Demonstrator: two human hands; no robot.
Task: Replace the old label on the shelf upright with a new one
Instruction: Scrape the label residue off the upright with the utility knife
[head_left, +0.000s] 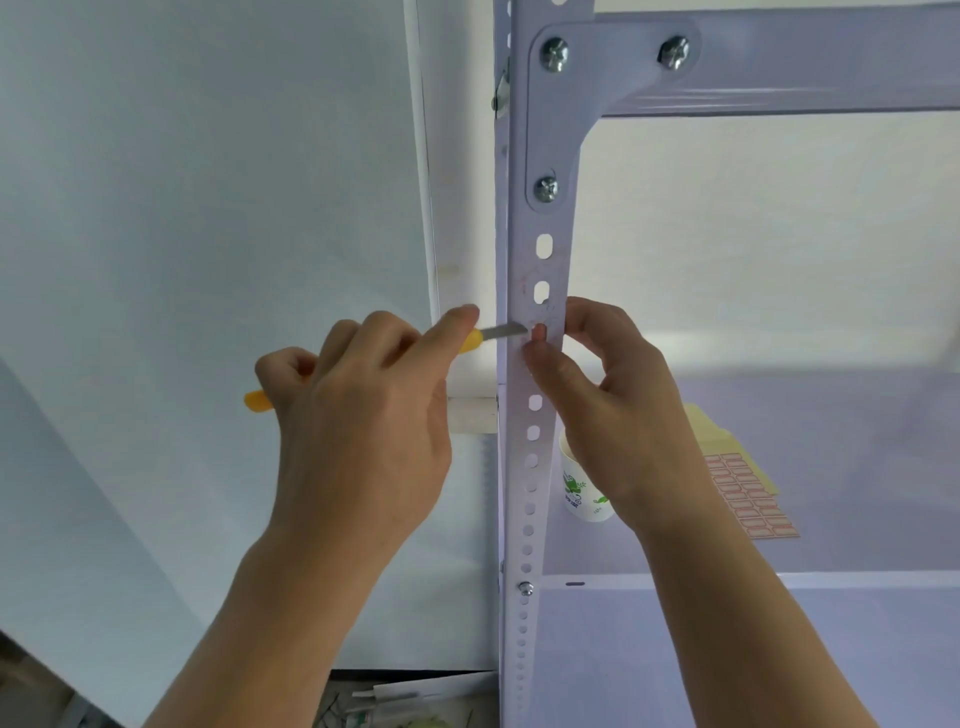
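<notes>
The left hand (363, 415) grips a yellow-handled knife (504, 331), blade tip on the shelf upright (514, 519). The right hand (618, 415) pinches the upright beside the blade, over what seems a faint old label (546, 314).

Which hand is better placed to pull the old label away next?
Probably right hand: its fingers pinch the upright at the blade tip, while the left hand is busy gripping the knife.

The right hand (618, 410) half hides the paper cup (577, 491).
</notes>
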